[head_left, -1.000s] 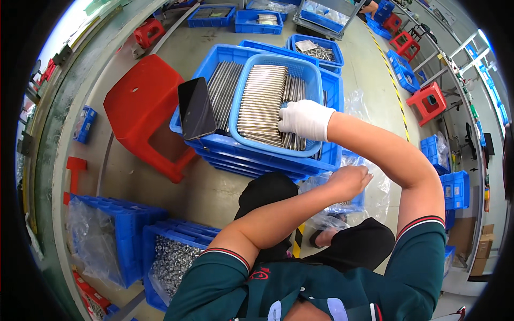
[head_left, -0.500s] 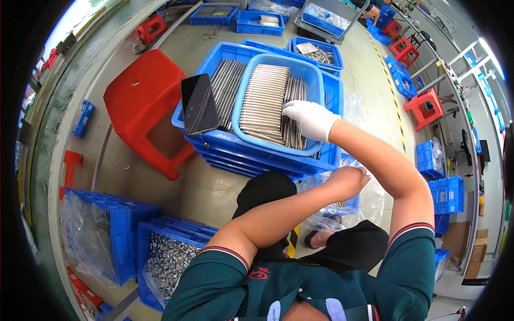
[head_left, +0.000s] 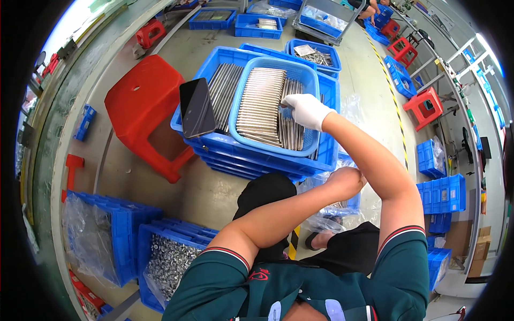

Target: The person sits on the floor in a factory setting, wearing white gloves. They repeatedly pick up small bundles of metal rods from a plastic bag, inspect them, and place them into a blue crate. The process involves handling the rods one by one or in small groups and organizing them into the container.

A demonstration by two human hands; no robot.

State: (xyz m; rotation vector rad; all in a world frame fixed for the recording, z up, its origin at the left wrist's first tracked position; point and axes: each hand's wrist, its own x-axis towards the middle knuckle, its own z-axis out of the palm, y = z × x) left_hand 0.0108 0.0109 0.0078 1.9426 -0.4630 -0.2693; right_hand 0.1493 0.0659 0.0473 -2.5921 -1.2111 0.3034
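- metal rods [head_left: 262,107] lie in neat rows in a light blue basket [head_left: 243,96], which sits in the top crate of a stack of blue crates [head_left: 257,160] on the floor.
- right hand [head_left: 306,109], white glove on, rests on the rods at the basket's right side, fingers curled down onto them; can't tell whether it's pinching one.
- left hand [head_left: 347,181], bare, loosely closed, down by a clear plastic bag [head_left: 326,214] just below the stack; what it grips is hidden.
- more rods [head_left: 222,91] lie in the crate left of the basket.
- dark phone [head_left: 196,107] leans on the crate's left rim.
- red stool [head_left: 147,104] just left of the stack.
- lower left: blue crate of small silver parts [head_left: 166,262], bag-lined.
- second crate [head_left: 316,53] with loose metal parts just behind the stack.
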